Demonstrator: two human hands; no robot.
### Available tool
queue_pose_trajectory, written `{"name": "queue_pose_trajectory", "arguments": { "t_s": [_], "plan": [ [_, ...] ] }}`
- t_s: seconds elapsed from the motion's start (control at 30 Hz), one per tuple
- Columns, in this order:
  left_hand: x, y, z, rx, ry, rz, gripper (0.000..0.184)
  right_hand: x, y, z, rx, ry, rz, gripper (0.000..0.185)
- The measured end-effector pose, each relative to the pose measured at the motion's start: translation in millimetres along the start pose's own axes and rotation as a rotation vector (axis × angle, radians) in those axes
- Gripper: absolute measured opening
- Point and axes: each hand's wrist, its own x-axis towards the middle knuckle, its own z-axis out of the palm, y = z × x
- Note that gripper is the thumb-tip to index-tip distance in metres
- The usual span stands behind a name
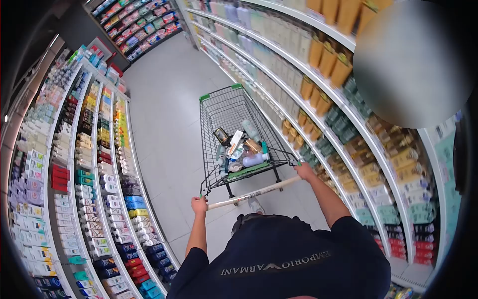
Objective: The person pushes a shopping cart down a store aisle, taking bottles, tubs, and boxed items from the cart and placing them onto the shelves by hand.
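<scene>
A dark wire-mesh shopping cart with green corners [226,107], a lavender plastic bottle [255,159] among its assorted packages [236,141], stands on grey floor tiles [164,119]; the left hand [199,204] and right hand [304,171] wrap opposite ends of its pale bar handle [256,192], white product shelves [408,271] on both sides

One trolley [249,171], centre of frame; one handle [254,193] below; one left hand [199,204], one right hand [304,171]. In trolley: one lavender bottle [255,159], one black container [220,135].

Floor [167,104] lies open ahead and left of the cart [224,110], while shelves [332,34] crowd its right.
</scene>
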Motion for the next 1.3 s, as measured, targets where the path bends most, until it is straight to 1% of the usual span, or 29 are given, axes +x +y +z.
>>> {"name": "queue_pose_trajectory", "arguments": {
  "t_s": [0.1, 0.17, 0.23, 0.3, 0.37, 0.43, 0.47, 0.5, 0.53, 0.57, 0.63, 0.67, 0.73, 0.83, 0.9, 0.97, 1.03, 1.1, 1.13, 1.17, 1.23, 1.27, 1.3],
  "plan": [
    [30, 10, 14, -0.002, 0.010, -0.028, 0.019, 25, -35, -11, 0.063, -0.071, 0.016, 0.027],
    [51, 14, 25, 0.025, -0.051, -0.016, 0.021, 46, -48, -16, 0.032, -0.038, -0.004, 0.027],
    [62, 29, 34, 0.020, -0.033, -0.020, 0.024, 69, -66, -18, 0.028, -0.003, -0.009, 0.028],
    [76, 48, 41, 0.014, -0.014, 0.004, 0.026, 99, -73, -17, -0.003, -0.022, -0.011, 0.027],
    [89, 62, 48, 0.031, 0.017, 0.007, 0.026, 142, -57, -4, -0.255, 0.067, -0.142, 0.025],
    [103, 80, 51, 0.060, 0.013, -0.009, 0.026, 159, -77, -12, -0.274, 0.015, -0.159, 0.024],
    [111, 88, 53, 0.100, 0.004, 0.019, 0.027, 175, -70, -10, -0.295, 0.017, -0.316, 0.023],
    [114, 93, 55, 0.144, -0.005, 0.042, 0.027, 170, -106, -18, -0.068, -0.034, 0.001, 0.023],
    [119, 97, 59, 0.156, -0.006, 0.018, 0.027, 189, -104, -17, -0.122, -0.037, -0.006, 0.024],
    [125, 101, 63, 0.115, 0.001, 0.003, 0.027, 195, -122, -23, -0.145, -0.049, -0.002, 0.026],
    [144, 119, 74, 0.074, 0.012, -0.004, 0.027, 221, -137, -24, -0.242, 0.012, -0.103, 0.028],
    [150, 126, 78, 0.071, 0.019, 0.015, 0.027, 235, -145, -26, -0.240, 0.004, -0.096, 0.028],
    [157, 141, 83, 0.078, 0.027, 0.022, 0.027, 263, -162, -32, -0.175, -0.096, -0.060, 0.031],
    [179, 166, 94, 0.137, 0.040, 0.030, 0.026, 304, -182, -33, -0.157, -0.108, -0.094, 0.031],
    [198, 181, 99, 0.088, 0.048, 0.022, 0.025, 331, -192, -27, -0.144, -0.110, -0.084, 0.032],
    [214, 198, 97, 0.113, 0.048, 0.020, 0.023, 351, -209, -19, -0.094, -0.090, -0.043, 0.032],
    [235, 206, 99, 0.127, 0.061, 0.024, 0.022, 360, -235, -23, -0.116, -0.121, -0.090, 0.032],
    [257, 213, 100, 0.026, 0.000, -0.046, 0.020, 379, -253, -18, -0.104, -0.169, -0.138, 0.032],
    [265, 220, 100, 0.066, -0.052, -0.052, 0.016, 389, -258, -14, -0.085, -0.157, -0.137, 0.032],
    [273, 225, 101, 0.074, -0.051, -0.046, 0.016, 400, -262, -11, -0.076, -0.156, -0.135, 0.032],
    [275, 248, 99, 0.094, -0.096, -0.217, 0.027, 417, -271, -11, -0.087, -0.192, -0.167, 0.033],
    [278, 257, 107, 0.094, -0.097, -0.215, 0.027, 432, -272, -8, -0.096, -0.188, -0.144, 0.033],
    [283, 259, 109, 0.103, -0.111, -0.241, 0.033, 442, -275, -10, -0.099, -0.182, -0.153, 0.033]
  ]
}}
